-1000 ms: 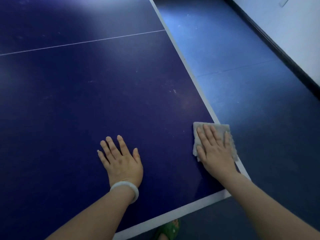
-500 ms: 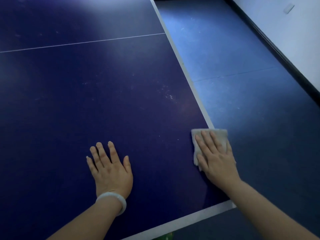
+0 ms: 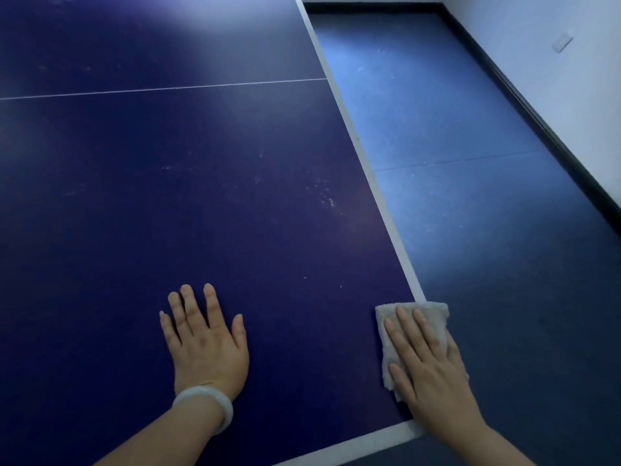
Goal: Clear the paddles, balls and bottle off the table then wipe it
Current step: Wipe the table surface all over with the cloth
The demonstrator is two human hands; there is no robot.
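Pressing flat on a pale grey cloth (image 3: 415, 334), the right hand (image 3: 428, 361) has its fingers straight and spread a bit, palm down, so it's not gripping the rag at all, just pinning it to the table (image 3: 235, 196). The cloth sits right at the table's near right corner, about 4 o'clock in the view, lying over the white side edge line (image 3: 366, 169) with its right part poking out past the table edge over the floor (image 3: 470, 156). Over at roughly 7 o'clock the left hand (image 3: 205, 341) lies palm down on the bare dark blue tabletop, fingers straight and slightly fanned, holding nothing, well apart from the cloth. There's a pale bangle (image 3: 210, 406) round that wrist. The top has a thin white line (image 3: 168, 90) running across it up near 11 to 12 o'clock, and a scatter of whitish specks and smudges (image 3: 327, 200) around the middle, a little toward 1 o'clock from centre. A bright patch of glare sits on the surface at 12 o'clock. The white end line (image 3: 363, 443) runs along the near edge at about 5 o'clock. Off to 2 o'clock the lighter blue floor runs back to a dark baseboard (image 3: 537, 122) and a white wall (image 3: 554, 79) with a small plate (image 3: 563, 42) on it.
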